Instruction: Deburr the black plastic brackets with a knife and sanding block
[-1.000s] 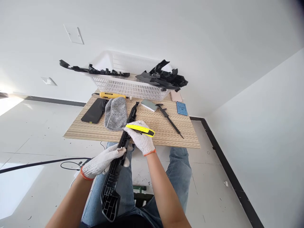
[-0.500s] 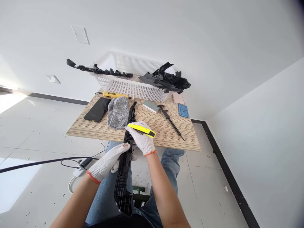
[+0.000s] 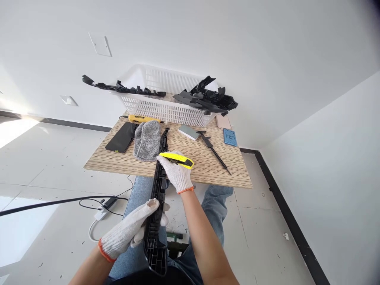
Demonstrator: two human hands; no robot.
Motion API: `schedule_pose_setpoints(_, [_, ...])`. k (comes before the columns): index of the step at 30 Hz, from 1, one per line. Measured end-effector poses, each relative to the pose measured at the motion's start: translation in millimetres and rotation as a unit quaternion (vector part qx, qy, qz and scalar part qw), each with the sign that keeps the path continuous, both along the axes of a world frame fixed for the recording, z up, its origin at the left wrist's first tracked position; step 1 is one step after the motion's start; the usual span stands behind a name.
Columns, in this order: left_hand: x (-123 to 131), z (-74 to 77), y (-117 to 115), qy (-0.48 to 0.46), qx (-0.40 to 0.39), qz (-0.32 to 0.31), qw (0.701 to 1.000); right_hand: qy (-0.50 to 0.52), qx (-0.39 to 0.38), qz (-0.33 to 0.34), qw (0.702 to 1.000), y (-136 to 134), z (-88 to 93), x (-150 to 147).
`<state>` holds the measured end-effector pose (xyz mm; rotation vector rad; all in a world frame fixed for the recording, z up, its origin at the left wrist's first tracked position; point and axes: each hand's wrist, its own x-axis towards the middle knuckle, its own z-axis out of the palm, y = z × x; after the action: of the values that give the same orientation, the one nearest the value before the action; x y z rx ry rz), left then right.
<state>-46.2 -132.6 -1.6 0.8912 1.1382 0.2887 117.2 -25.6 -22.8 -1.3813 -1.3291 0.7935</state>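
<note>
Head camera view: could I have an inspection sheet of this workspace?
Surface: striped tabletop, pale brown.
Job's things: long black part, far end over the tabletop; yellow cutter, blade not visible.
Clutter: dark phone-like slab, grey cloth, yellow tool, grey-green pad, black caliper, blue card; white basket behind, black pieces across its rim.
Hands: both gloved; left hand grips the part, right hand holds the cutter.
Cables: black cable and white plug block at left.
Surroundings: white walls; pale floor with scattered dark scraps.

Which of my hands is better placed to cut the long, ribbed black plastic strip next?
Probably your right hand: it holds the slim yellow utility knife, front end over the strip. Your left hand grips the strip nearer you.
</note>
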Motion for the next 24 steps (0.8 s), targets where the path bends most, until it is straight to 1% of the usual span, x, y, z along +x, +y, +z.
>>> schedule_pose_setpoints(3, [-2,-3.0,-13,0.001,-0.008,-0.025,1.000,0.002,0.005,-0.010,1.000,0,-0.6,0])
schedule_pose_setpoints(5, [-1,-7.6,-19,-0.005,0.007,-0.014,1.000,-0.002,0.016,-0.004,1.000,0,0.8,3])
schedule_pose_setpoints(6, [0,-10.5,-21,-0.006,0.019,-0.004,1.000,0.008,0.017,0.014,1.000,-1,1.9,6])
schedule_pose_setpoints(8, [3,-16.6,-22,-0.002,0.039,0.013,0.999,0.051,0.003,0.075,0.996,-5,4.4,14])
schedule_pose_setpoints(10, [4,-21.6,-22,0.008,0.047,0.020,0.999,0.097,-0.022,0.137,0.986,-11,6.6,22])
schedule_pose_setpoints(12, [5,-24.2,-20,0.006,0.046,0.024,0.999,0.135,-0.057,0.206,0.968,-18,7.8,30])
schedule_pose_setpoints(14, [5,-24.6,-17,-0.004,0.041,0.027,0.999,0.151,-0.088,0.269,0.947,-25,7.7,33])
schedule_pose_setpoints(15, [5,-24.2,-16,-0.008,0.038,0.029,0.999,0.153,-0.096,0.284,0.942,-27,7.5,33])
schedule_pose_setpoints(16, [5,-23.7,-15,-0.008,0.035,0.032,0.999,0.156,-0.095,0.279,0.943,-30,7.3,32])
schedule_pose_setpoints(19, [5,-23.1,-13,0.000,0.036,0.044,0.998,0.182,-0.062,0.215,0.957,-32,7.8,27])
schedule_pose_setpoints(21, [5,-24.0,-13,0.002,0.036,0.048,0.998,0.188,-0.071,0.218,0.955,-31,8.6,25])
schedule_pose_setpoints(23, [4,-25.8,-12,-0.005,0.031,0.050,0.998,0.158,-0.088,0.233,0.956,-27,7.8,24])
schedule_pose_setpoints(24, [4,-26.8,-11,-0.017,0.030,0.051,0.998,0.144,-0.087,0.222,0.960,-24,6.3,24])
